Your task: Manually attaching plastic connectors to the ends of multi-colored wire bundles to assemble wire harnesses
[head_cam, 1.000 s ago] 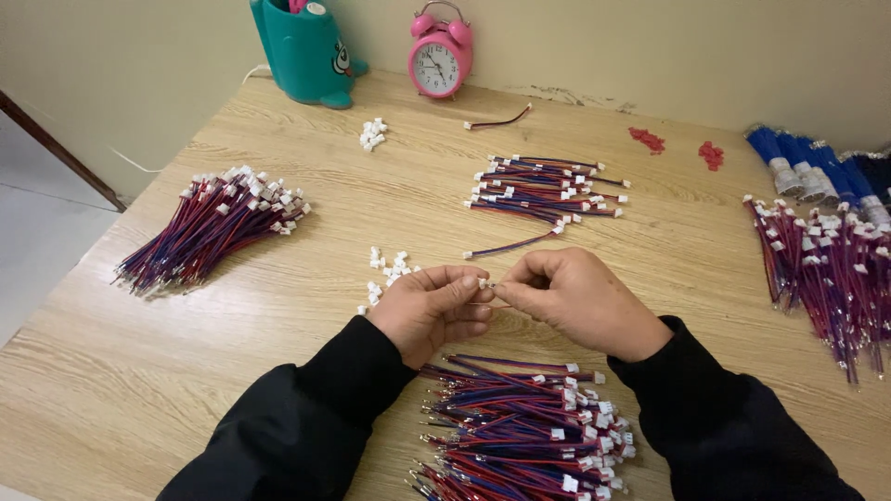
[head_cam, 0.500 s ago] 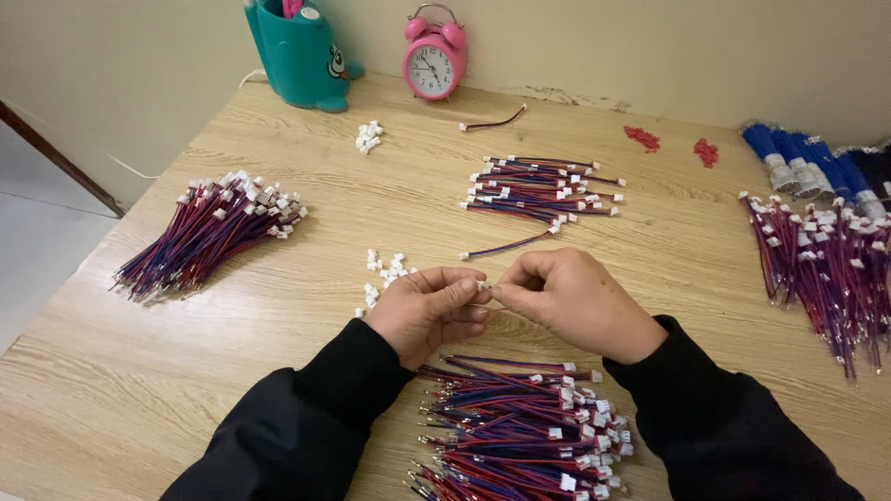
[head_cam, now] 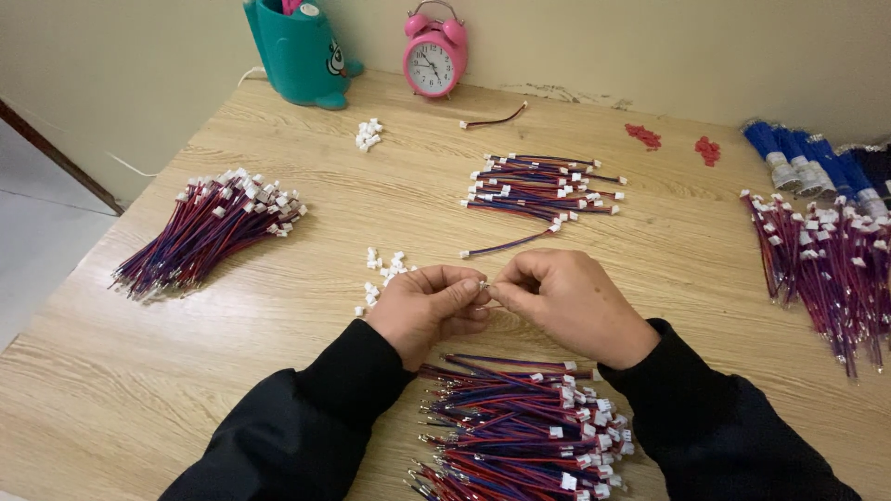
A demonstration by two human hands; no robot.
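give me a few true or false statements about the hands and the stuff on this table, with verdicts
1. Both hands meet above the wire pile nearest the person. True: the left hand and right hand pinch a tiny part together over the near wire pile.
2. The pink alarm clock lies flat at the table's middle. False: the pink alarm clock stands upright at the far edge by the wall.
3. Loose white connectors lie just left of the left hand. True: the loose white connectors sit there.
4. The teal holder stands to the right of the clock. False: the teal holder is to its left.
5. The left bundle is held in the right hand. False: it lies untouched on the table.
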